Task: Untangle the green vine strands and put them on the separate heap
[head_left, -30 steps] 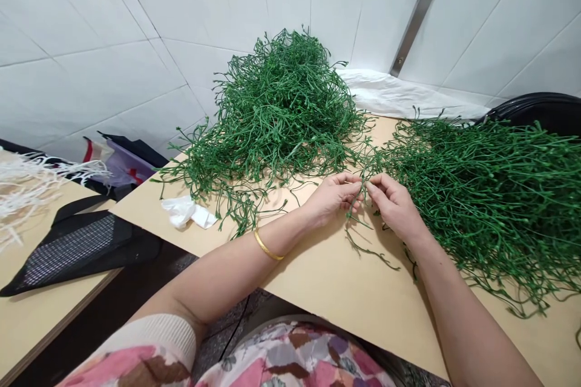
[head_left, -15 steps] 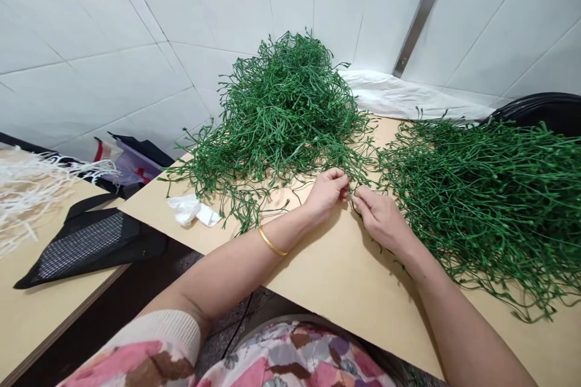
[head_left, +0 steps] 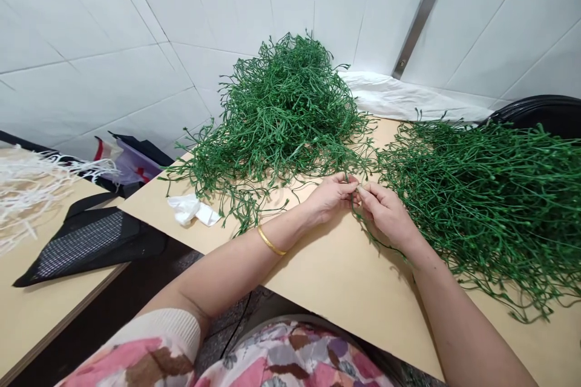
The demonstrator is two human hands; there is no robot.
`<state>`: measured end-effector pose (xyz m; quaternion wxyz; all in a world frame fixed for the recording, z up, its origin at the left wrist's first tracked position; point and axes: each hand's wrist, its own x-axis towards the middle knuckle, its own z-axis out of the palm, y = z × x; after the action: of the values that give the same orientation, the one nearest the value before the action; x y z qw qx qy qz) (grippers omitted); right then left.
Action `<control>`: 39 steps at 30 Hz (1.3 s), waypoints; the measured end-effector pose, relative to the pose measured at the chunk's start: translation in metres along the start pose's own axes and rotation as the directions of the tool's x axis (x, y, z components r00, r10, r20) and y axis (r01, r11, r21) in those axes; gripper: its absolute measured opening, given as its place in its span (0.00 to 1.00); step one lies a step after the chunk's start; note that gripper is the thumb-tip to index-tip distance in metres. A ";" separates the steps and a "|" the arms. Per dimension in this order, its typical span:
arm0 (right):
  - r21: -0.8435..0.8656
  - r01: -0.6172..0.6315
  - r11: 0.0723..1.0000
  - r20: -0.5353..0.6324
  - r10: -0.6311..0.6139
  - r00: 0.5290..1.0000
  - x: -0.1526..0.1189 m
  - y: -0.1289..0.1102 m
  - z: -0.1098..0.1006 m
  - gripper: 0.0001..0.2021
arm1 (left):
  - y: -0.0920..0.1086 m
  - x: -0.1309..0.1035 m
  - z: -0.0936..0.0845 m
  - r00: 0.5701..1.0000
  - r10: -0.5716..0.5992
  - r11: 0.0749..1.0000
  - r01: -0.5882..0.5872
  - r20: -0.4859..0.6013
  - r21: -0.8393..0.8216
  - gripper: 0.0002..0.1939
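My left hand point(head_left: 333, 198) and my right hand point(head_left: 389, 215) meet fingertip to fingertip over the table, both closed in a pinch. They hold a thin green plant-like stem point(head_left: 371, 236) between them, and its lower part trails beneath my right hand toward the wrist. The exact spot they pinch is mostly hidden by the fingers. Beyond my hands rises a tall heap of green stems point(head_left: 290, 109) with small knobbed tips. To the right of my right hand lies a second, wider pile of the same stems point(head_left: 494, 199).
The pale table point(head_left: 327, 272) ends at a slanting near edge. Crumpled white tissue point(head_left: 193, 210) lies at its left. On another table at left are white strands point(head_left: 31, 187) and a black mesh bag point(head_left: 86, 242). White plastic sheeting point(head_left: 408, 95) lies along the tiled wall.
My fingertips have come together, the left ones shifting slightly right. More of the green stem now shows hanging below my right hand. The piles look unchanged.
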<state>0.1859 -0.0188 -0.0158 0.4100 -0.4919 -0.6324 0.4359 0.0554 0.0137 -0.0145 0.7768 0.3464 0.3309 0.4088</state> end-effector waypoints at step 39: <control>-0.919 -0.200 0.340 -0.345 -0.448 0.825 -0.027 -0.052 -0.059 0.12 | -0.003 0.004 -0.001 0.987 0.163 0.987 -0.163 0.004 0.009 0.09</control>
<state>0.2327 -0.0432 0.0479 0.2503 -0.6836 -0.6562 -0.1984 0.0574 0.0162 -0.0185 0.7395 0.3765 0.3022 0.4690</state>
